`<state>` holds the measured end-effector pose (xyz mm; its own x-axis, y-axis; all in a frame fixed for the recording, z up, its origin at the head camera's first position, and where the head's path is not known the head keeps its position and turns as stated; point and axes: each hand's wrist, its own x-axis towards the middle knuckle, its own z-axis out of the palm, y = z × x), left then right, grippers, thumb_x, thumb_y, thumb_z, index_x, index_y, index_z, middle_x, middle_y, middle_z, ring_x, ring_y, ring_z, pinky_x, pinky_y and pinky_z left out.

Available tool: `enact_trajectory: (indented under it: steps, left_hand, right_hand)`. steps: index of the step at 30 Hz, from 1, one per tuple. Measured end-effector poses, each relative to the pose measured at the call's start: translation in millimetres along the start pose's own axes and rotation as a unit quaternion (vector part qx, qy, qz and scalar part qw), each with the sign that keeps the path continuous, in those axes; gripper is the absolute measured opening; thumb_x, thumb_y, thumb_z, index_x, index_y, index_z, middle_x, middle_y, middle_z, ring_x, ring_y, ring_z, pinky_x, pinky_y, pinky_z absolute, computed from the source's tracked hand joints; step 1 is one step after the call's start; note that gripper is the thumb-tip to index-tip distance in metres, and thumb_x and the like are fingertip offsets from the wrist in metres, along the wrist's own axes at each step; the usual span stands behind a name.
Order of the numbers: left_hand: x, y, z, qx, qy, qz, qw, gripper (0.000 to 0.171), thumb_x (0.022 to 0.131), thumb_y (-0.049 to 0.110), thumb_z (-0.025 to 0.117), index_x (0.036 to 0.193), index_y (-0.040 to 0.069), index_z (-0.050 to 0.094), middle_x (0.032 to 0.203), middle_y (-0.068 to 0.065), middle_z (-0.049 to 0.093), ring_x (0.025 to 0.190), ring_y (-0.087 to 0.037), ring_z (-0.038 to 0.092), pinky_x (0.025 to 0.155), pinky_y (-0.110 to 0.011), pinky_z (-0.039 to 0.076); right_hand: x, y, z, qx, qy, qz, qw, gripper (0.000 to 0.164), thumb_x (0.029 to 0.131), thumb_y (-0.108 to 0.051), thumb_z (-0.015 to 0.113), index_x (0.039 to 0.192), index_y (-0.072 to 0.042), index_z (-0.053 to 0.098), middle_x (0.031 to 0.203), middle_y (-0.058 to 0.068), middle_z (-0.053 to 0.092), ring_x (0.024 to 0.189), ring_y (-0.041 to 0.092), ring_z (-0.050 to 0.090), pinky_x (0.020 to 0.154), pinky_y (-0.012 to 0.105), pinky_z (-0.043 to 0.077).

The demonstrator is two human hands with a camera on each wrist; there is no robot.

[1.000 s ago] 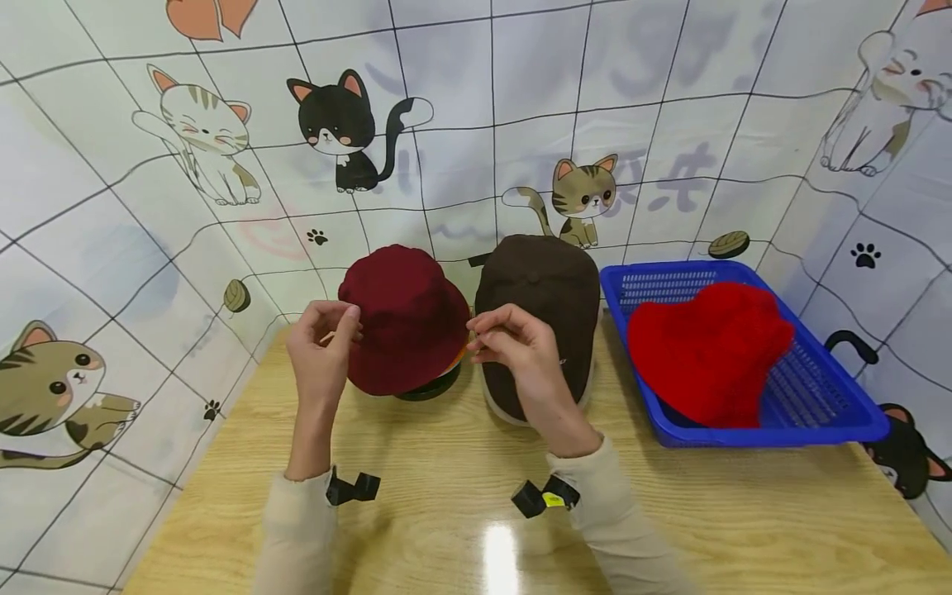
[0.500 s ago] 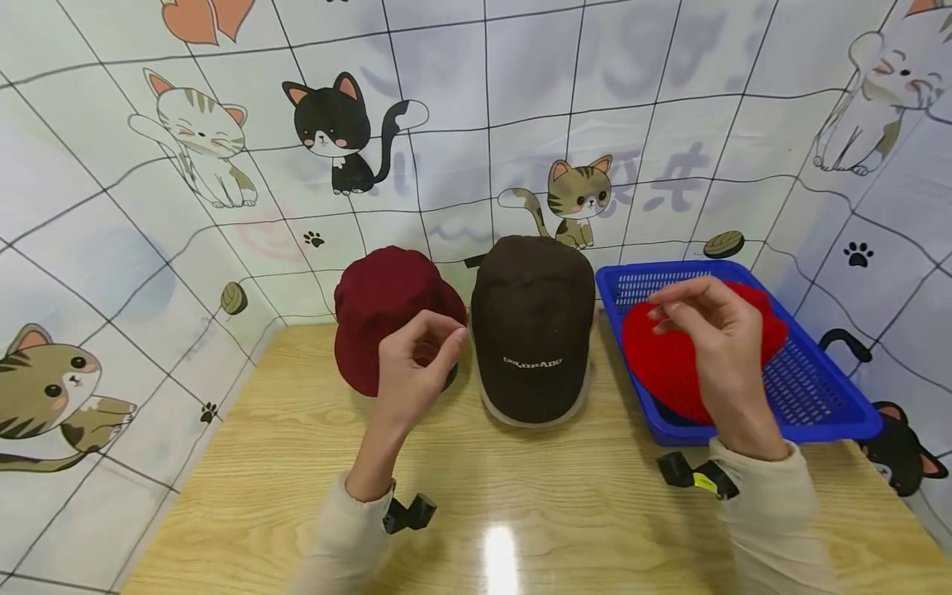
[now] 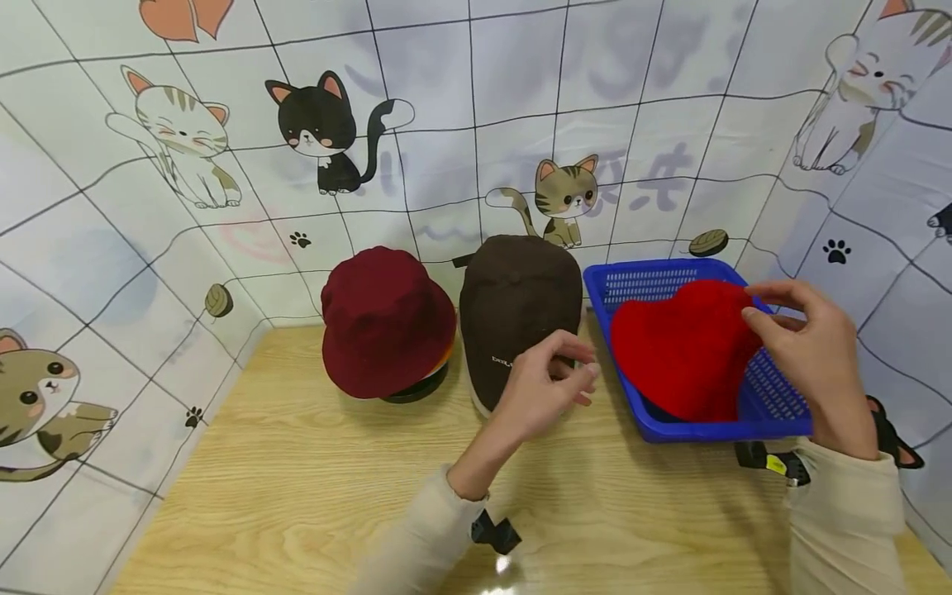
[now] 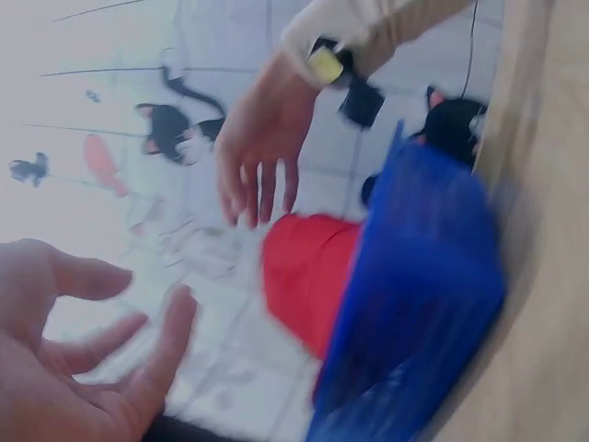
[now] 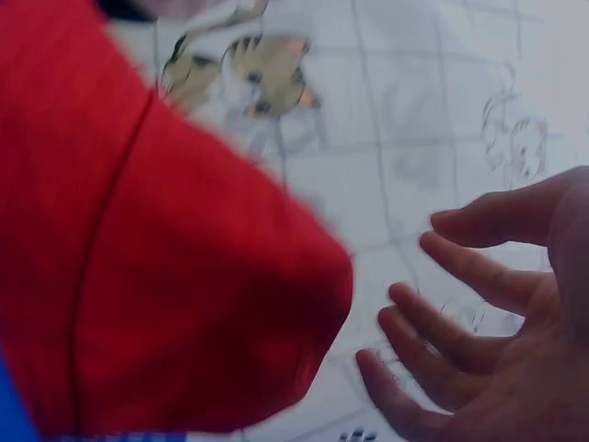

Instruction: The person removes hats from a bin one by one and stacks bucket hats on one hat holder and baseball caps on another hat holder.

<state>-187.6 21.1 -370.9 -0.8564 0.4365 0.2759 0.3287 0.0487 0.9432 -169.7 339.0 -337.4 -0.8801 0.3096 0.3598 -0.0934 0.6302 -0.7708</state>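
Note:
A red bucket hat (image 3: 680, 351) lies in a blue plastic basket (image 3: 650, 428) on the right of the table. Beside the hat's right end hovers my right hand (image 3: 818, 355), its fingers loosely bent; in the right wrist view a gap parts the fingers (image 5: 460, 345) from the red cloth. My left hand (image 3: 546, 384) is in front of a dark brown cap (image 3: 513, 289), partly covering its lettering, and holds nothing. The left wrist view shows that hand's fingers (image 4: 170, 341) spread apart, left of the basket. At the left stands a maroon bucket hat (image 3: 387, 322).
Something dark and round (image 3: 420, 387) shows under the maroon hat's brim. A cloth backdrop (image 3: 446, 149) with cat drawings rises behind and at both sides of the wooden table (image 3: 297, 479). The basket's rim stands up around the red hat.
Both hands have moved right: the right from over the brown cap to the red hat's right end, the left from the maroon hat to the brown cap. The hats stay in place.

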Motion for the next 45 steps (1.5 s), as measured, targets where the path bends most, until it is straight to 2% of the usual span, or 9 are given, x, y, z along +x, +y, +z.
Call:
enact_trajectory:
  steps: [4, 7, 13, 16, 22, 30, 35, 41, 45]
  left_hand:
    - [11.9, -12.6, 32.0, 0.029, 0.007, -0.072, 0.997, 0.031, 0.097, 0.024, 0.071, 0.126, 0.015, 0.065, 0.125, -0.006, 0.068, 0.084, -0.005, 0.073, 0.069, -0.024, 0.06]
    - [18.1, -21.2, 50.1, 0.071, 0.034, -0.108, 0.9911, 0.044, 0.095, 0.029, 0.073, 0.135, 0.018, 0.059, 0.134, -0.004, 0.06, 0.097, -0.004, 0.069, 0.07, -0.021, 0.056]
    - [26.2, -37.1, 62.1, 0.081, 0.079, -0.16, 0.9806, 0.052, 0.092, 0.031, 0.075, 0.139, 0.02, 0.053, 0.127, 0.0, 0.06, 0.097, -0.004, 0.063, 0.072, -0.023, 0.054]
    - [28.8, -44.6, 59.7, 0.027, 0.087, -0.166, 0.9819, 0.045, 0.094, 0.024, 0.074, 0.136, 0.016, 0.061, 0.117, -0.001, 0.066, 0.094, -0.01, 0.07, 0.076, -0.025, 0.058]
    - [31.6, -49.2, 49.2, -0.142, 0.059, -0.162, 0.9747, 0.038, 0.097, 0.011, 0.066, 0.135, 0.006, 0.063, 0.105, -0.005, 0.072, 0.095, -0.019, 0.073, 0.095, -0.042, 0.061]
    - [34.3, -48.8, 43.7, -0.203, 0.028, -0.181, 0.9619, 0.04, 0.095, 0.009, 0.068, 0.134, 0.005, 0.059, 0.106, -0.009, 0.071, 0.087, -0.015, 0.07, 0.094, -0.043, 0.061]
    - [34.7, -41.7, 42.1, -0.239, 0.02, -0.207, 0.9484, 0.06, 0.094, 0.012, 0.072, 0.146, 0.012, 0.043, 0.107, -0.011, 0.075, 0.087, -0.022, 0.075, 0.09, -0.043, 0.062]
    - [32.1, -38.1, 41.2, -0.288, 0.043, -0.176, 0.9403, 0.065, 0.095, 0.004, 0.07, 0.15, 0.016, 0.037, 0.119, -0.009, 0.071, 0.1, -0.023, 0.075, 0.094, -0.041, 0.061]
    - [31.5, -34.9, 36.6, -0.301, 0.062, -0.159, 0.9383, 0.057, 0.095, -0.004, 0.066, 0.146, 0.012, 0.046, 0.128, -0.011, 0.069, 0.101, -0.019, 0.072, 0.094, -0.038, 0.061]
  right_hand:
    - [8.8, 14.8, -1.7, -0.073, -0.033, 0.004, 0.997, 0.049, 0.104, -0.036, 0.059, 0.138, -0.001, 0.061, 0.131, 0.009, 0.061, 0.12, 0.024, 0.057, 0.102, 0.035, 0.049]
    - [12.5, 22.5, -1.3, -0.084, -0.065, 0.035, 0.994, 0.061, 0.104, -0.046, 0.055, 0.142, 0.001, 0.055, 0.146, 0.034, 0.049, 0.132, 0.054, 0.043, 0.099, 0.071, 0.038]
    - [11.6, 26.9, 3.7, -0.075, -0.101, 0.092, 0.988, 0.074, 0.098, -0.059, 0.06, 0.139, 0.002, 0.056, 0.154, 0.034, 0.041, 0.139, 0.056, 0.033, 0.102, 0.079, 0.033]
    - [10.4, 26.3, 7.2, -0.051, -0.096, 0.095, 0.99, 0.067, 0.096, -0.058, 0.064, 0.133, -0.002, 0.061, 0.14, 0.014, 0.055, 0.14, 0.05, 0.033, 0.104, 0.077, 0.032]
    - [11.0, 25.1, 15.5, -0.02, -0.078, 0.061, 0.995, 0.046, 0.1, -0.043, 0.065, 0.119, -0.001, 0.071, 0.107, -0.028, 0.051, 0.135, 0.038, 0.041, 0.094, 0.04, 0.043]
    - [8.1, 7.3, 18.3, 0.062, 0.024, 0.092, 0.994, 0.032, 0.098, -0.031, 0.071, 0.111, -0.001, 0.076, 0.11, -0.029, 0.058, 0.119, 0.003, 0.046, 0.08, 0.005, 0.044]
    - [2.8, -11.0, 16.7, 0.095, 0.06, 0.1, 0.989, 0.03, 0.098, -0.024, 0.071, 0.113, 0.001, 0.077, 0.112, -0.028, 0.061, 0.129, 0.002, 0.044, 0.089, 0.009, 0.045]
    - [-6.2, -25.6, 16.2, 0.092, 0.019, 0.049, 0.994, 0.031, 0.099, -0.025, 0.07, 0.112, 0.004, 0.075, 0.117, -0.027, 0.061, 0.139, 0.011, 0.044, 0.126, 0.042, 0.032]
    - [-4.3, -20.5, 17.8, 0.176, -0.008, 0.018, 0.984, 0.027, 0.1, -0.022, 0.069, 0.114, 0.002, 0.07, 0.119, -0.02, 0.064, 0.121, 0.003, 0.056, 0.108, 0.019, 0.048]
